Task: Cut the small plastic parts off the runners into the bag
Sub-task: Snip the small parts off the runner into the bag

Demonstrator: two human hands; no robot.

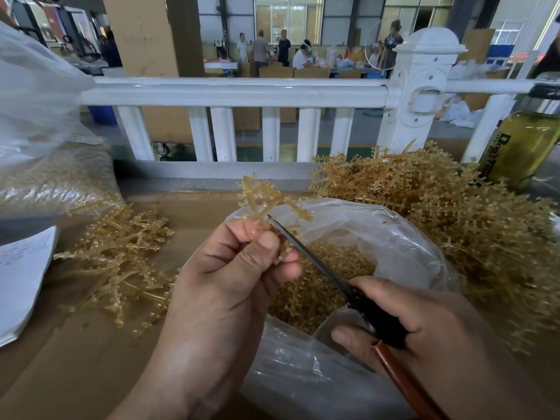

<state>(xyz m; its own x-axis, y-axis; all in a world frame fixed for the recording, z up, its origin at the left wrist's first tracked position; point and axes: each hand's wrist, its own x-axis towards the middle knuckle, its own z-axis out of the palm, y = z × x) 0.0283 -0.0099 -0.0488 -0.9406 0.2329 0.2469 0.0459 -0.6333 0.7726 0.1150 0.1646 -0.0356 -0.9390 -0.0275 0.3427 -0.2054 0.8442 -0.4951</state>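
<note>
Runner (pixel 266 198) held over the open bag (pixel 403 237), scissors (pixel 306 253) at its stem.
My left hand (pixel 236 268) pinches the runner between thumb and fingers above the bag's mouth. Its lower end is hidden behind them, and its branches fan up and away from me. My right hand (pixel 424 325) wraps round the scissors' handle, covering most of it. The blades slant from lower right to upper left, tip at the runner; whether they are parted I cannot tell.

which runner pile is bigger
The pile on the right, beside the green bottle, heaped high; the left pile near the paper is sparse and flat.
</note>
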